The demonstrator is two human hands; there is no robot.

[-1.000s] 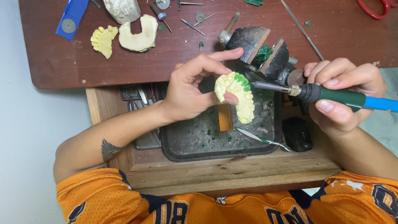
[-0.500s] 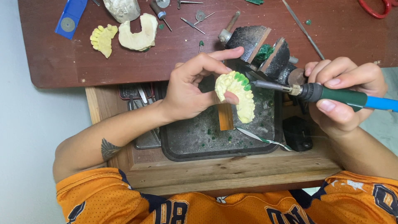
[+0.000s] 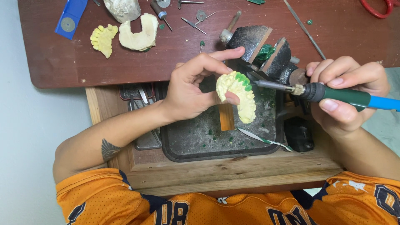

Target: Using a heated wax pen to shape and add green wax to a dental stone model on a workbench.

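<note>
The left hand (image 3: 189,89) is closed around a yellow dental arch model (image 3: 237,96), thumb pressed on its inner curve and fingers curled over the top, holding it above the dark tray (image 3: 175,146). Green wax covers several teeth at the model's upper end. The right hand (image 3: 343,93) is wrapped firmly around a heated wax tool (image 3: 333,95) (green grip, blue rear section), whose metal tip touches the green wax on the model. Inside the tray lie green wax crumbs, an orange block (image 3: 226,117) just below the model, and a thin metal instrument (image 3: 264,139). A dark block holder with green wax (image 3: 264,50) stands behind the tray on the brown tabletop (image 3: 62,62). Farther left on the tabletop rest a second yellow model (image 3: 103,38) and a pale plaster cast (image 3: 139,35), touching each other, with a blue tool (image 3: 71,16) well apart from them.
</note>
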